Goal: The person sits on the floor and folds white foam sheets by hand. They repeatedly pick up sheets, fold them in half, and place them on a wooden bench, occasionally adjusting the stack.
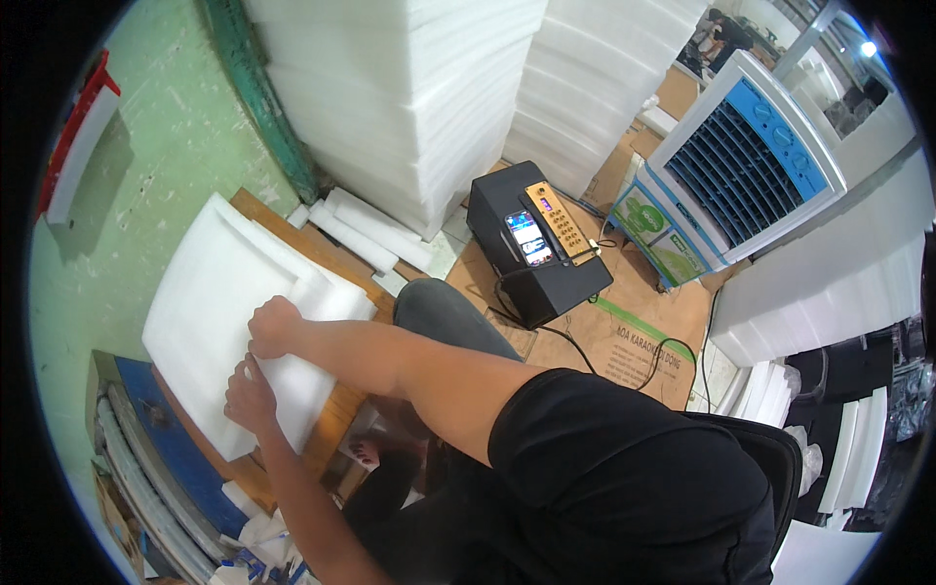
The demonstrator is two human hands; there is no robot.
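A tall white foam stack (341, 97) is seen behind an air cooler (726, 171) at right and a wooden tabletop (333, 423) at left, on which white foam sheets (210, 292) are laid; a black speaker (499, 200) is placed between. Over the sheets, the right hand (274, 327) and left hand (251, 397) are held close together, fingers curled inward; whether foam is gripped cannot be told.

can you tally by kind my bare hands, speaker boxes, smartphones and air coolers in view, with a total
Bare hands at the white foam, left hand and right hand: 2
Black speaker box: 1
Smartphone: 1
Blue and white air cooler: 1
Total: 5
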